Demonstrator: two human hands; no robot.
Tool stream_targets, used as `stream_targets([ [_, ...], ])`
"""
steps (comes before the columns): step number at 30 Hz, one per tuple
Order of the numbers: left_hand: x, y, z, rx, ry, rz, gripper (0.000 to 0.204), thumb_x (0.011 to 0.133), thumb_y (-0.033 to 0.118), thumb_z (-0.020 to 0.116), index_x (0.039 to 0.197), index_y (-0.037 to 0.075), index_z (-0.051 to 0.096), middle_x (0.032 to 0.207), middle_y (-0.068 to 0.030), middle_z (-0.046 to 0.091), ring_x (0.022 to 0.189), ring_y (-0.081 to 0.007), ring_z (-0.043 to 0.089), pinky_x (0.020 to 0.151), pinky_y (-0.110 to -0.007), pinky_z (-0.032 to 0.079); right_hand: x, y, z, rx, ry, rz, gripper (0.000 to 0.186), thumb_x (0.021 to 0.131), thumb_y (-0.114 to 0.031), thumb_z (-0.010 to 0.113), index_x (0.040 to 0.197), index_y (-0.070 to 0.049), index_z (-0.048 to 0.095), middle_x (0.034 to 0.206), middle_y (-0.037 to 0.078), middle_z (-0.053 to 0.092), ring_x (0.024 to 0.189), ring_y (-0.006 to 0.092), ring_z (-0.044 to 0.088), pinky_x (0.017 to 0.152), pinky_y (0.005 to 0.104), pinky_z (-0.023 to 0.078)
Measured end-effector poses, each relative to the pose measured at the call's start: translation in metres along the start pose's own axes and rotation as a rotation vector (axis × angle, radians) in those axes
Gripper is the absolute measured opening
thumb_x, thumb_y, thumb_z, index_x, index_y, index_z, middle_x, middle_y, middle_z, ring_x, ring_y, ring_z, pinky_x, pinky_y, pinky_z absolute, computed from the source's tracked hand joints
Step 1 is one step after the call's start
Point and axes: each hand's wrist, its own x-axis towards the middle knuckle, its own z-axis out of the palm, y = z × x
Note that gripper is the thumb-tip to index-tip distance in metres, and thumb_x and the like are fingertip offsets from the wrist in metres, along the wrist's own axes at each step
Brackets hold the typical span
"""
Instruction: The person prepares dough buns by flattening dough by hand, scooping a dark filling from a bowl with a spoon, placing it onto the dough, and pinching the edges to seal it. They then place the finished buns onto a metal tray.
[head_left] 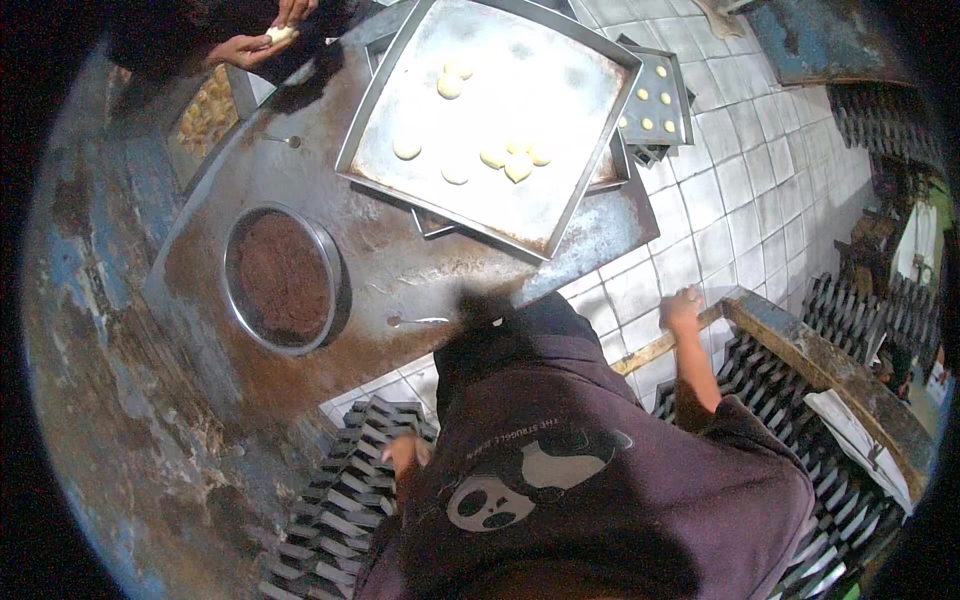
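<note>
My left hand [402, 452] is blurred at my left side, near stacked dark slatted metal trays [350, 480]; its fingers are unclear. My right hand [683, 310] is out at my right, above white tiles beside a wooden-edged ledge, fingers loosely apart with nothing visible in them. Before me on a worn metal table [190, 270] are a steel bowl of brown crumbly filling [278, 278], a spoon [420, 320] and a large square pan [378, 120] holding pale dough balls, some clustered like petals. The pan rests crosswise on other pans.
A co-worker's hands [240, 50] hold pale dough at the upper left, near a container of golden pieces [205, 110]. A smaller tray with dough balls [655, 95] lies beyond the large pan. A wooden beam [800, 360] with a white cloth [855, 440] and more slatted stacks line my right.
</note>
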Motion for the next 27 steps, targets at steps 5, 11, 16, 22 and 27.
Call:
stream_targets([
  [5, -0.071, -0.062, 0.03, 0.133, 0.152, -0.351, 0.029, 0.088, 0.016, 0.07, 0.114, 0.003, 0.065, 0.095, -0.015, 0.071, 0.091, -0.0318, 0.069, 0.08, -0.047, 0.053, 0.015, -0.079, -0.229, 0.489, 0.564, -0.007, 0.024, 0.096, -0.021, 0.068, 0.109, -0.002, 0.071, 0.111, 0.023, 0.07, 0.108, 0.0404, 0.066, 0.091, 0.0474, 0.053],
  [11, 0.018, 0.045, -0.074, -0.257, 0.335, -0.103, 0.031, 0.087, 0.019, 0.07, 0.114, 0.004, 0.066, 0.081, -0.0157, 0.068, 0.078, -0.0345, 0.068, 0.073, -0.048, 0.053, 0.113, -0.222, -0.319, 0.242, 0.499, -0.758, 0.03, 0.09, -0.012, 0.068, 0.118, -0.005, 0.068, 0.117, 0.017, 0.069, 0.112, 0.0337, 0.066, 0.096, 0.0421, 0.055],
  [16, 0.008, 0.152, -0.166, -0.551, 0.494, 0.145, 0.023, 0.092, 0.012, 0.067, 0.113, 0.005, 0.069, 0.072, -0.0075, 0.061, 0.065, -0.0183, 0.056, 0.066, -0.036, 0.049, 0.166, -0.253, -0.3, -0.153, 0.499, -0.901, 0.017, 0.091, -0.014, 0.063, 0.103, -0.003, 0.067, 0.114, 0.013, 0.071, 0.11, 0.0309, 0.068, 0.091, 0.0398, 0.057],
  [22, 0.041, 0.204, -0.179, -1.117, 0.237, 0.397, 0.029, 0.101, 0.014, 0.062, 0.126, -0.002, 0.062, 0.089, -0.0072, 0.071, 0.08, -0.0154, 0.066, 0.078, -0.029, 0.054, 0.221, -0.243, -0.311, 0.108, -0.342, -0.754, 0.026, 0.079, -0.022, 0.063, 0.088, 0.001, 0.072, 0.078, 0.009, 0.069, 0.068, 0.0225, 0.064, 0.059, 0.0414, 0.051],
  [27, 0.057, 0.294, -0.216, -1.533, 0.035, 0.485, 0.057, 0.112, 0.042, 0.044, 0.147, -0.002, 0.049, 0.13, -0.0206, 0.066, 0.116, -0.0242, 0.066, 0.102, -0.035, 0.051, 0.039, -0.321, -0.346, 0.76, -0.143, -1.124, 0.034, 0.09, -0.02, 0.07, 0.116, 0.003, 0.071, 0.101, 0.009, 0.074, 0.097, 0.0156, 0.066, 0.089, 0.0319, 0.053],
])
